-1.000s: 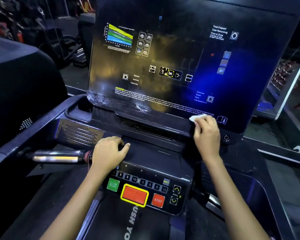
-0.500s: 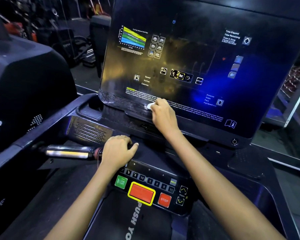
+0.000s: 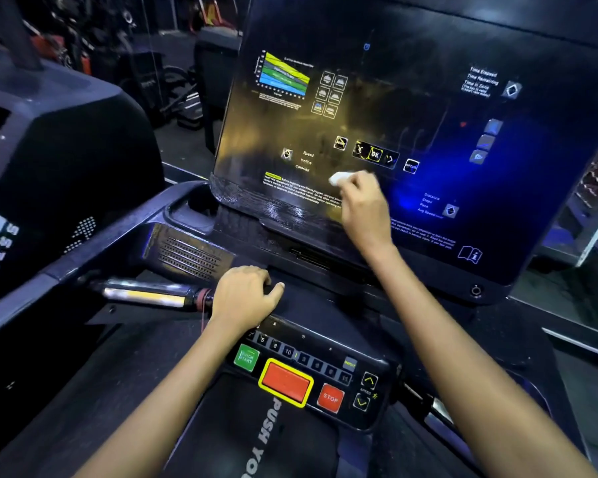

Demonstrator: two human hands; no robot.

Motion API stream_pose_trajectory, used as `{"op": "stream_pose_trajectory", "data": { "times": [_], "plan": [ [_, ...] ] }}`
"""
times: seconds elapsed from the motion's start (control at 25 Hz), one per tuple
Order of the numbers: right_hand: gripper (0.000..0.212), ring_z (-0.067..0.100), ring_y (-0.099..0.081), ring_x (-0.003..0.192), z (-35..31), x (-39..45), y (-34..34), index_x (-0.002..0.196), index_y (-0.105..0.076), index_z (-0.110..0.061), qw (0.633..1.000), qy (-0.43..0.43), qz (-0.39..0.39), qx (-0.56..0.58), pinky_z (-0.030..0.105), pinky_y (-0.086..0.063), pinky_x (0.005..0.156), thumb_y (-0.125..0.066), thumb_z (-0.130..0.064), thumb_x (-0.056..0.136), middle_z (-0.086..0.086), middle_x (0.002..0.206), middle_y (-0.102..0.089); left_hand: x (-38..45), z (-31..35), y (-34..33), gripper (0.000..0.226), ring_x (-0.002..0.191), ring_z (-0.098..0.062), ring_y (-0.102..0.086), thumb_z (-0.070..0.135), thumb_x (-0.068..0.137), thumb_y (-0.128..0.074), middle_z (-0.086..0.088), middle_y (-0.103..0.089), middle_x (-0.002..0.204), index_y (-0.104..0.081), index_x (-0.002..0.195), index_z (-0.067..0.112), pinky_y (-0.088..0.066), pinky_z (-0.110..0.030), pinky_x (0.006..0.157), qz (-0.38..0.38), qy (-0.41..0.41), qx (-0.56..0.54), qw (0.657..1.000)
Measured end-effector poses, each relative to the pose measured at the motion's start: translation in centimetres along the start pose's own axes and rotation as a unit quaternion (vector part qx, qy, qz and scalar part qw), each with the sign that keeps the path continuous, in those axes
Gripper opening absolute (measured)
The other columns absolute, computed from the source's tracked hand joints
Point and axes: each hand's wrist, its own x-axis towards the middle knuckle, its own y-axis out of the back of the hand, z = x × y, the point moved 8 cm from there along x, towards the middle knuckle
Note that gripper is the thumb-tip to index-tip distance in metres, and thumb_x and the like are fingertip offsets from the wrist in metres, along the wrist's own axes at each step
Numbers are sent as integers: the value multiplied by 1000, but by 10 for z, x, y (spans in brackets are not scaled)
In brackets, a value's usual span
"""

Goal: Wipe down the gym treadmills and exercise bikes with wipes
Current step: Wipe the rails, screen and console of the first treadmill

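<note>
Head view, looking down over a treadmill console, and the right hand (image 3: 363,205) is up on the display panel (image 3: 411,108), fingers curled around a small white wipe (image 3: 339,178) and pressing it against the dark glass. The wipe sits low on the panel, just right of the Speed, Incline and Calories labels and just below the OK key (image 3: 375,154). Only a white wad pokes out past the fingertips; the remainder is hidden in the grip.

Left hand (image 3: 244,298) now: it rests on the dark ledge (image 3: 311,298) between the panel and the near keypad (image 3: 311,370), fingers bent over the ledge's far edge, thumb stretched out to the right. It holds nothing. Just left of it lies a shiny metal grip bar (image 3: 145,294), one of them showing clearly.

Counting up: one wipe, two bare hands, one display panel. On the near keypad there is one green quick-start button (image 3: 246,357), one big red button with a yellow border (image 3: 285,381), one red STOP button (image 3: 330,397) and two arrow keys (image 3: 366,391), one above the other at the right end. A speaker grille (image 3: 187,255) sits at the left under the panel, with a cup recess (image 3: 194,205) farther back. One neighbouring machine (image 3: 49,160) fills the left side.
</note>
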Motion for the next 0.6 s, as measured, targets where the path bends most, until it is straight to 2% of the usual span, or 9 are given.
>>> {"op": "stream_pose_trajectory", "data": {
  "times": [0.08, 0.12, 0.16, 0.32, 0.36, 0.44, 0.6],
  "plan": [
    [27, 27, -52, 70, -36, -20, -26, 86, -66, -2, 984, 157, -81, -16, 33, -47, 54, -64, 12, 64, 13, 76, -58, 0, -1, -1, 71, 84, -26, -63, 59, 69, -18, -5, -69, 81, -71, 78, 12, -42, -30, 74, 1, 3, -2, 1000],
    [26, 29, -54, 66, -39, -21, -27, 85, -66, -2, 975, 198, -102, -27, 32, -47, 49, -64, 10, 63, 12, 73, -57, 0, -1, -1, 71, 85, -25, -63, 59, 69, -18, -5, -69, 81, -71, 79, 12, -42, -30, 74, 3, 3, -3, 1000],
    [23, 29, -56, 64, -35, -12, -22, 84, -66, -3, 974, 199, -99, -36, 31, -46, 47, -61, 8, 64, 12, 72, -57, 0, -1, 0, 70, 86, -25, -62, 59, 71, -20, -4, -69, 83, -71, 81, 12, -41, -30, 75, 4, 1, -2, 1000],
    [23, 30, -55, 67, -5, 33, 6, 85, -65, 1, 999, 25, 21, -20, 30, -43, 45, -58, 15, 68, 15, 75, -56, 0, 0, 1, 62, 91, -22, -61, 55, 76, -27, -2, -69, 89, -71, 88, 13, -39, -29, 78, 0, 2, 6, 1000],
    [26, 31, -56, 69, -10, 31, -2, 86, -64, 1, 999, 25, 16, -19, 31, -46, 46, -59, 17, 67, 15, 77, -56, 0, -1, 0, 60, 92, -22, -61, 54, 77, -28, -2, -69, 90, -70, 89, 13, -39, -29, 78, -2, 5, 4, 1000],
    [29, 32, -58, 71, -30, 17, -24, 85, -63, 0, 996, 74, -44, -13, 33, -50, 47, -61, 18, 62, 15, 78, -57, -1, -3, 0, 57, 93, -22, -61, 53, 77, -31, -2, -69, 92, -69, 90, 13, -39, -29, 79, -3, 9, -9, 1000],
    [22, 34, -59, 70, -31, -12, -33, 83, -62, 3, 983, 108, -148, 11, 34, -51, 48, -66, 15, 64, 17, 76, -57, -1, -5, -2, 55, 93, -26, -61, 51, 77, -34, -5, -68, 94, -68, 91, 10, -40, -31, 79, -4, 8, -35, 999]
  ]
}}
